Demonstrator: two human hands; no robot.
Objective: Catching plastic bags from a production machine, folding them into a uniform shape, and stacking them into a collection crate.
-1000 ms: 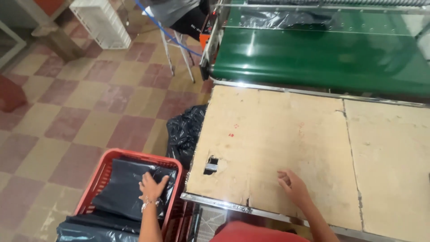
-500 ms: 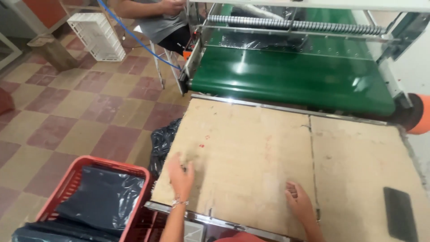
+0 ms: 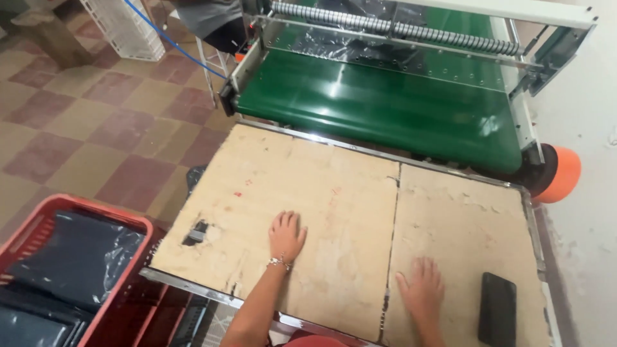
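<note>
Left hand (image 3: 286, 235) and right hand (image 3: 422, 287) lie flat, fingers spread, gripping nothing, on the worn fibreboard tabletop (image 3: 321, 186). Black phone (image 3: 497, 310) lies just beside the right hand: rigid, smooth, likely slippery; grip its long edges.

Screen: one dark phone (image 3: 497, 310), flat slim rectangle, display black, lying on the right panel of the wooden worktop (image 3: 334, 212) near its front right corner, just beside the right hand (image 3: 422, 290). Packages: black glossy plastic-wrapped packs (image 3: 71, 257), flat and rectangular, stacked inside the red plastic crate (image 3: 106, 302) on the floor left of the worktop. More clear and dark plastic film (image 3: 360, 48) lies at the far end of the green conveyor belt (image 3: 379, 109); no labels or signs legible.
</note>
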